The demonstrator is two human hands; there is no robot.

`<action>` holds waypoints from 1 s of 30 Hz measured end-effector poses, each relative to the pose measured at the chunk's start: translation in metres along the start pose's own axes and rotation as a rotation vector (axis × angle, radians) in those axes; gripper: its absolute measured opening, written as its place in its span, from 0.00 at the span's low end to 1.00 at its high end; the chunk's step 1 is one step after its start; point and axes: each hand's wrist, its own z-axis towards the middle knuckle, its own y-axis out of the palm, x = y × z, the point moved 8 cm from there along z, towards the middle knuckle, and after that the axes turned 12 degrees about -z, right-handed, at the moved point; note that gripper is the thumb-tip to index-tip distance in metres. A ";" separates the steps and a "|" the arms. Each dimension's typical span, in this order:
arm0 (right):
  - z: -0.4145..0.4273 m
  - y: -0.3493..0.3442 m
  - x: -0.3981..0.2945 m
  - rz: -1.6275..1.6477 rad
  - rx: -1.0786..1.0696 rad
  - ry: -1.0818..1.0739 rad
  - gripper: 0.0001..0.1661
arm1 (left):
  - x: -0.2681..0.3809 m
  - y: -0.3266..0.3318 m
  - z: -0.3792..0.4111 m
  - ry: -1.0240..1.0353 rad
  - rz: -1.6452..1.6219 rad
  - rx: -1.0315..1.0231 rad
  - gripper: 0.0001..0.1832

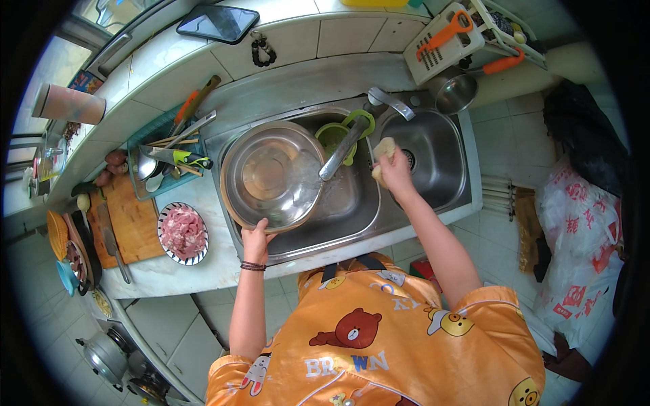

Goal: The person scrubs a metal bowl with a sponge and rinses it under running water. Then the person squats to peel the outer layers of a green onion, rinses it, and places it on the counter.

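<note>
My left hand point(257, 240) grips the near rim of a large stainless steel basin point(269, 175), which sits tilted over the left bowl of a double sink point(355, 203). Water from the faucet point(339, 152) runs into the basin's right side. My right hand point(397, 172) holds a pale sponge or cloth point(384, 148) above the divider and the edge of the smaller right bowl point(442, 167). A green plastic strainer point(332, 137) is in the left bowl behind the faucet, with a green handle or ring by the spout.
Left of the sink stand a plate of sliced raw meat point(183, 233), a wooden cutting board point(127, 218) with a cleaver point(107, 228), and a glassy tray point(137, 188) of utensils with a green-handled knife point(177, 156). A metal ladle point(456, 94) and white grater point(442, 45) are at back right.
</note>
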 end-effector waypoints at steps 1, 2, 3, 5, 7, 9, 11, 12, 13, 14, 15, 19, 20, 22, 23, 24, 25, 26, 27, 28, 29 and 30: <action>-0.001 -0.013 -0.019 -0.141 0.072 -0.072 0.29 | 0.004 0.002 -0.003 0.051 0.008 0.024 0.17; -0.005 -0.030 -0.044 -0.333 0.202 -0.201 0.37 | 0.008 0.006 -0.008 0.103 0.017 0.049 0.17; -0.006 -0.039 -0.060 -0.428 0.237 -0.202 0.39 | 0.012 0.010 -0.010 0.152 0.031 0.064 0.17; -0.001 -0.050 -0.088 -0.620 0.303 -0.208 0.43 | 0.020 0.004 -0.008 0.372 0.060 0.076 0.14; 0.002 -0.057 -0.094 -0.671 0.284 -0.155 0.48 | 0.023 -0.015 0.000 0.631 0.095 0.123 0.12; 0.001 -0.064 -0.098 -0.719 0.340 -0.194 0.49 | 0.030 -0.024 -0.003 0.734 0.260 0.186 0.14; -0.006 -0.065 -0.102 -0.781 0.406 -0.298 0.45 | 0.051 -0.016 -0.027 0.761 0.394 0.242 0.22; -0.006 -0.062 -0.105 -0.841 0.396 -0.336 0.44 | 0.066 -0.005 -0.045 0.884 0.494 0.243 0.25; -0.005 -0.059 -0.107 -0.904 0.389 -0.372 0.42 | 0.076 0.006 -0.059 0.930 0.529 0.240 0.26; -0.005 -0.058 -0.103 -0.910 0.435 -0.379 0.39 | 0.086 0.016 -0.072 0.976 0.563 0.236 0.27; -0.005 -0.057 -0.100 -0.914 0.455 -0.394 0.39 | 0.094 0.025 -0.083 1.023 0.593 0.235 0.28; -0.011 -0.055 -0.091 -0.868 0.478 -0.380 0.40 | 0.106 0.035 -0.104 1.038 0.586 0.211 0.29; -0.014 -0.053 -0.088 -0.841 0.470 -0.360 0.40 | 0.110 0.038 -0.109 1.071 0.626 0.212 0.31; -0.017 -0.049 -0.075 -0.758 0.417 -0.311 0.45 | 0.112 0.044 -0.118 1.184 0.696 0.225 0.34; -0.018 -0.047 -0.070 -0.716 0.390 -0.288 0.48 | 0.113 0.047 -0.121 1.200 0.730 0.230 0.34; -0.019 -0.045 -0.070 -0.631 0.330 -0.270 0.47 | 0.119 0.050 -0.127 1.222 0.760 0.243 0.35; -0.020 -0.042 -0.064 -0.535 0.237 -0.242 0.48 | 0.123 0.053 -0.131 1.244 0.790 0.257 0.35; -0.021 -0.038 -0.056 -0.438 0.143 -0.216 0.48 | 0.122 0.051 -0.133 1.239 0.802 0.257 0.35; -0.018 -0.036 -0.047 -0.342 0.061 -0.188 0.48 | 0.125 0.053 -0.132 1.223 0.785 0.247 0.36; -0.016 -0.040 -0.041 -0.236 0.102 -0.245 0.46 | 0.126 0.053 -0.133 1.201 0.774 0.240 0.36; -0.011 -0.047 -0.025 -0.197 0.207 -0.189 0.44 | 0.127 0.052 -0.134 1.179 0.763 0.235 0.36; -0.006 -0.050 -0.006 -0.154 0.311 -0.132 0.42 | 0.125 0.048 -0.131 1.143 0.736 0.232 0.35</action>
